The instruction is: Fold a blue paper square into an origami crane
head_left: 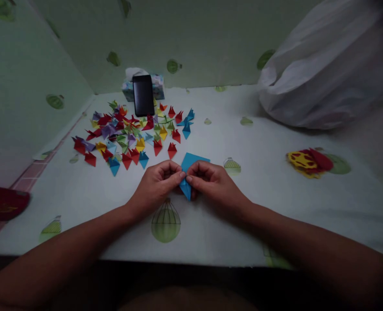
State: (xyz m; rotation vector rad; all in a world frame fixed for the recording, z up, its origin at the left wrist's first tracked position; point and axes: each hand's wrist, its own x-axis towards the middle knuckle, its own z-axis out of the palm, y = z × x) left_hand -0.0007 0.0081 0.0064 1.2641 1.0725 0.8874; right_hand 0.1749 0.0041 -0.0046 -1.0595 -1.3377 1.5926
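Between my two hands is a partly folded piece of blue origami paper (185, 188), its narrow point toward me. My left hand (161, 179) pinches its left side with thumb and curled fingers. On the right side, my right hand (212, 181) grips it the same way, the two thumb tips almost meeting over the folds. Just beyond the fingers shows a flat blue paper (194, 160); I cannot tell whether it is part of the same piece. Many small folded paper figures (125, 129) in red, blue, yellow, green and purple lie heaped beyond my left hand.
A dark phone (143, 96) leans on a tissue box (159, 86) behind the heap. At the back right stands a large white plastic bag (311, 73). Yellow and red cut-out pieces (303, 160) lie at right. A red object (5, 202) is at the left edge.
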